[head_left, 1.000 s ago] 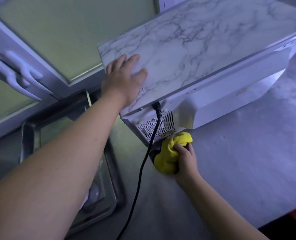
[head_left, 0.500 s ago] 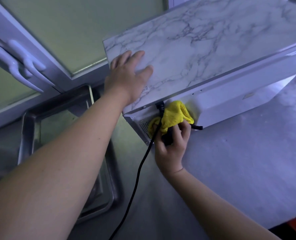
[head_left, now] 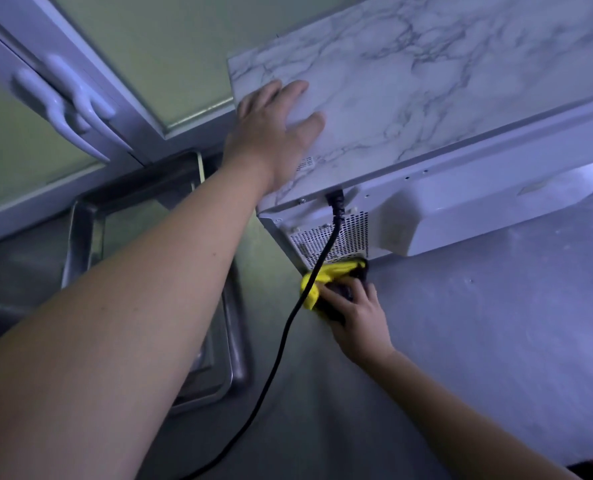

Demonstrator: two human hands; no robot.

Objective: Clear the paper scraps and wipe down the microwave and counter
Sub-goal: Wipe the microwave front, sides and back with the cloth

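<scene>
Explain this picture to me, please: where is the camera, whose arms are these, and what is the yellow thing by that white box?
There is no robot here. These are a person's bare arms, filmed by one wide-angle camera worn on the head and looking down. The white box is a microwave with a marble-patterned top, seen from its back. The left hand lies flat on that top. The right hand grips a yellow cloth at the microwave's lower back corner, where it meets the grey counter, beside the black power cord. A metal tray sits to the left.
</scene>
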